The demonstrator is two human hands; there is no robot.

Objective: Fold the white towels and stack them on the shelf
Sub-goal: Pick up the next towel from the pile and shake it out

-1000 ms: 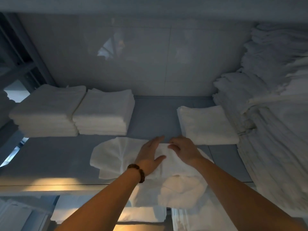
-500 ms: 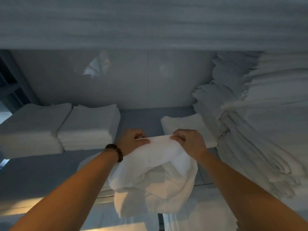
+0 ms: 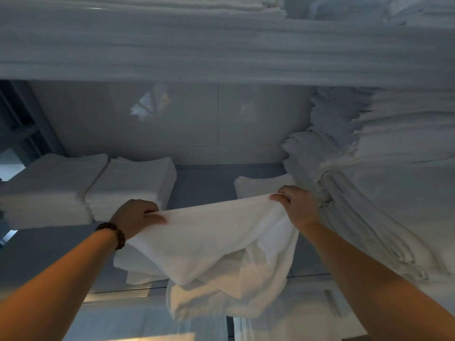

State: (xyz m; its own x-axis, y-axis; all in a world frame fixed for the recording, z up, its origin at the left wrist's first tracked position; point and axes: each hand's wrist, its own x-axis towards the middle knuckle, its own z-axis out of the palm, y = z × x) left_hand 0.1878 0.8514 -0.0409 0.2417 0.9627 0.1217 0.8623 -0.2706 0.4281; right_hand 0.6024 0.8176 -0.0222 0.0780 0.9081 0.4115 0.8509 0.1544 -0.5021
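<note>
A loose white towel (image 3: 221, 247) hangs stretched between my two hands above the grey shelf (image 3: 202, 185). My left hand (image 3: 138, 216), with a dark bead bracelet on the wrist, grips the towel's top edge at the left. My right hand (image 3: 295, 205) pinches the same edge at the right. The towel's lower part bunches and droops over the shelf's front edge. Two neat stacks of folded white towels (image 3: 130, 185) sit on the shelf at the left. One low folded towel pile (image 3: 261, 187) lies behind my right hand.
A tall, leaning heap of white linen (image 3: 369, 183) fills the shelf's right side, close to my right hand. An upper shelf (image 3: 221, 52) loaded with linen hangs overhead. A tiled wall (image 3: 197, 124) closes the back. A dark frame (image 3: 22, 129) stands at far left.
Both hands took hold of the towel, lifted its top edge off the shelf and moved apart, stretching that edge between them. The view tilted upward.
</note>
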